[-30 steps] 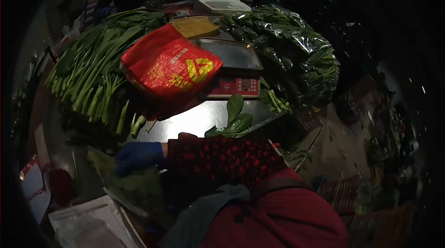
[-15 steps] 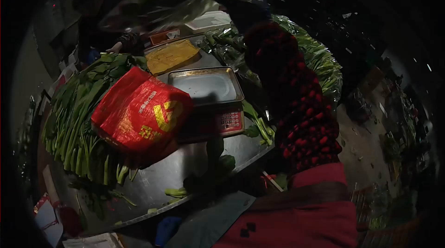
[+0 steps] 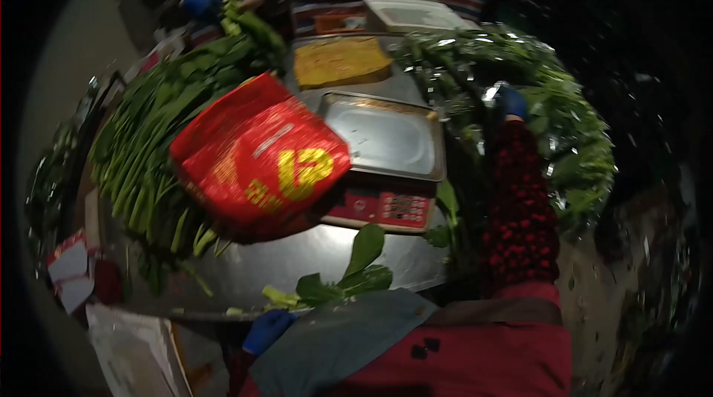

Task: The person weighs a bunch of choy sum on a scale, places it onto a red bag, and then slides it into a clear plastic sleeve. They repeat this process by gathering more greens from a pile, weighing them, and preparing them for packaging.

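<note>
My right hand (image 3: 513, 103), in a blue glove, reaches over the heap of plastic-bagged leafy greens (image 3: 572, 122) on the right of the table. Shiny plastic lies right at its fingertips, and the fingers are mostly hidden. My left hand (image 3: 269, 330), also blue-gloved, is low at the front edge of the metal table (image 3: 416, 256), with nothing seen in its fingers. A loose leafy stalk (image 3: 349, 282) lies just beyond it. Mid-table stands a red scale (image 3: 386, 207) with a bare metal pan (image 3: 386, 137). A red bag (image 3: 260, 159) with yellow print overlaps the scale's left side.
Unwrapped leafy greens (image 3: 163, 129) are piled on the left. Across the table a co-worker's blue-gloved hand (image 3: 202, 7) is at a bunch of greens (image 3: 249, 25). A yellow slab-like pack (image 3: 342, 61) lies behind the scale, with a white foam box (image 3: 416, 14) farther back.
My right hand has come down from high up with the bagged greens to the heap on the right. My left hand has come into view. The view has shifted; the co-worker's hand has risen with greens.
</note>
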The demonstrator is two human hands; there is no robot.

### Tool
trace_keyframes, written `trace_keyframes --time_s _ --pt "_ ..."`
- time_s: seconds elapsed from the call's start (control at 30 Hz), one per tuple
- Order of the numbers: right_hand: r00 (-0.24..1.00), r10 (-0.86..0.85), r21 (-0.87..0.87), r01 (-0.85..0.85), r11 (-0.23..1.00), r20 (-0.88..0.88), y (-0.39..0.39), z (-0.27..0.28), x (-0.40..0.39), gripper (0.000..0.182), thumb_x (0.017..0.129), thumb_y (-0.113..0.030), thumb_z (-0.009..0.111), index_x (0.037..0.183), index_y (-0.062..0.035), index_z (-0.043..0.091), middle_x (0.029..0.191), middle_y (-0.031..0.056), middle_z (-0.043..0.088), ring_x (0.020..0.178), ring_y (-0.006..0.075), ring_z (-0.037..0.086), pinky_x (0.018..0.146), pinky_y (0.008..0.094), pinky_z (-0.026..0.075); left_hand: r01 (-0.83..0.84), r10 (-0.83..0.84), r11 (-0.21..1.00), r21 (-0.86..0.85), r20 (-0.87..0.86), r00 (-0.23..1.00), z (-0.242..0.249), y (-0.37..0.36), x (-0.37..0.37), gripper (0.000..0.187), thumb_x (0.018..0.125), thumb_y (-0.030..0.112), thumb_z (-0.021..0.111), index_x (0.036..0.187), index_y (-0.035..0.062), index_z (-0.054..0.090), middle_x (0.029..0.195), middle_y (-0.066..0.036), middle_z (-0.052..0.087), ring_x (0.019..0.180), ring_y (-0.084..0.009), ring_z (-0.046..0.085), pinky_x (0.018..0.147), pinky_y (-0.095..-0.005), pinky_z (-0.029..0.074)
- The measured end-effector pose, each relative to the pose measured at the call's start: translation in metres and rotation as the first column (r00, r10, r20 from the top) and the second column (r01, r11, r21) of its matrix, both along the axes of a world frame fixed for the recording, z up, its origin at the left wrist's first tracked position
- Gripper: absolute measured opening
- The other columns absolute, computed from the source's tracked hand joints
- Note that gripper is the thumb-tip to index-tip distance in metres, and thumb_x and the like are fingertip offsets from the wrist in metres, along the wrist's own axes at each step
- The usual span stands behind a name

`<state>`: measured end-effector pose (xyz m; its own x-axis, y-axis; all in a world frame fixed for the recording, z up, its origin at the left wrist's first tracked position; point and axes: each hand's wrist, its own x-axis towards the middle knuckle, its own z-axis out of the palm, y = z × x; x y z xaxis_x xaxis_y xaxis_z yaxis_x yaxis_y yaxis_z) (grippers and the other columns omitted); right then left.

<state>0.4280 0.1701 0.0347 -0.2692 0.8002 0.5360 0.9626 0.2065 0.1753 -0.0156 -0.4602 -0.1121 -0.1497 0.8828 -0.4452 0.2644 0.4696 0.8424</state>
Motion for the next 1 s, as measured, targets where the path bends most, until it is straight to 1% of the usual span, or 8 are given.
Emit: trace_keyframes --time_s 0.07,0.17,0.2,0.43,0.5,0.57,0.83,1.0 --pt "0.505 0.081 -0.105 -0.331 0.938 -0.86 -0.009 0.008 -0.012 0.009 0.074 -0.016 0.057 0.074 -0.0091 0.061 0.073 0.0161 0.061 0.069 0.0321 0.059 0.057 0.036 0.045 0.044 -0.045 0.999 -0.025 -0.012 0.999 0.026 0.012 -0.008 0.024 0.086 0.022 0.054 0.088 -0.0003 0.063 0.076 -0.006 0.062 0.073 -0.012 0.057 0.069 -0.0272 0.045" --pt "0.294 0.31 0.176 -0.404 0.898 -0.904 -0.045 0.006 -0.088 0.01 0.077 -0.016 0.062 0.084 -0.0084 0.059 0.081 0.0049 0.059 0.071 0.0159 0.056 0.058 0.0316 0.045 -0.135 0.158 0.983 -0.122 0.208 0.965 0.041 0.026 -0.017 0.023 0.085 0.022 0.055 0.089 0.0003 0.061 0.075 -0.006 0.06 0.072 -0.0124 0.057 0.068 -0.0283 0.046" --pt "-0.028 -0.037 -0.018 -0.506 0.862 -0.999 -0.064 0.016 -0.116 0.011 0.079 -0.018 0.062 0.086 -0.0094 0.06 0.081 0.0025 0.058 0.072 0.0136 0.055 0.059 0.0302 0.045 -0.152 0.153 0.988 -0.021 0.161 0.975 0.05 0.034 -0.026 0.021 0.085 0.02 0.055 0.09 0.0005 0.061 0.076 -0.006 0.06 0.072 -0.0126 0.057 0.068 -0.0281 0.046" --pt "0.326 0.257 -0.267 -0.933 0.24 -0.91 -0.29 -0.019 -0.358 0.031 0.081 -0.02 0.061 0.109 -0.0087 0.056 0.102 0.0075 0.06 0.092 0.0195 0.058 0.077 0.0318 0.045 -0.306 0.404 0.813 0.495 -0.101 0.909 0.081 0.052 -0.095 0.016 0.085 0.014 0.057 0.093 0.0013 0.061 0.084 -0.008 0.062 0.077 -0.0123 0.059 0.07 -0.0245 0.047" --pt "0.31 0.874 -0.197 -0.948 0.251 -0.374 -0.336 -0.032 -0.403 0.051 0.074 -0.023 0.067 0.12 -0.0103 0.049 0.117 0.0147 0.052 0.105 0.0305 0.051 0.082 0.0384 0.045 -0.395 0.508 0.728 0.56 -0.053 0.86 0.086 0.051 -0.122 0.015 0.084 0.012 0.057 0.094 0.0018 0.061 0.087 -0.007 0.063 0.078 -0.0119 0.059 0.071 -0.0243 0.047" --pt "0.403 0.91 -0.229 -0.899 0.373 -0.097 -0.376 -0.055 -0.428 0.073 0.068 -0.028 0.07 0.131 -0.0119 0.036 0.127 0.0181 0.041 0.109 0.0401 0.045 0.082 0.0461 0.044 -0.468 0.596 0.633 0.616 -0.003 0.803 0.094 0.047 -0.149 0.013 0.084 0.01 0.058 0.094 0.0022 0.061 0.089 -0.007 0.063 0.08 -0.0115 0.058 0.072 -0.0242 0.047" --pt "0.528 0.847 -0.758 -0.579 0.302 -0.066 -0.452 -0.107 -0.38 0.075 0.069 -0.043 0.066 0.127 -0.0085 0.034 0.125 0.0289 0.039 0.103 0.045 0.048 0.076 0.0498 0.045 -0.458 0.853 0.388 0.8 -0.124 0.507 0.104 0.001 -0.276 0.023 0.082 0.007 0.059 0.104 0.0037 0.058 0.095 -0.007 0.062 0.083 -0.0117 0.059 0.074 -0.0245 0.046" --pt "0.541 0.693 -0.879 -0.309 -0.364 -0.477 -0.421 -0.088 -0.374 0.056 0.077 -0.035 0.065 0.121 -0.0054 0.048 0.113 0.0226 0.054 0.091 0.0316 0.059 0.076 0.0367 0.048 -0.368 0.902 0.374 0.851 -0.243 0.356 0.105 0.025 -0.354 0.028 0.084 0.019 0.058 0.107 0.004 0.056 0.095 -0.01 0.061 0.087 -0.0203 0.059 0.078 -0.0304 0.045"
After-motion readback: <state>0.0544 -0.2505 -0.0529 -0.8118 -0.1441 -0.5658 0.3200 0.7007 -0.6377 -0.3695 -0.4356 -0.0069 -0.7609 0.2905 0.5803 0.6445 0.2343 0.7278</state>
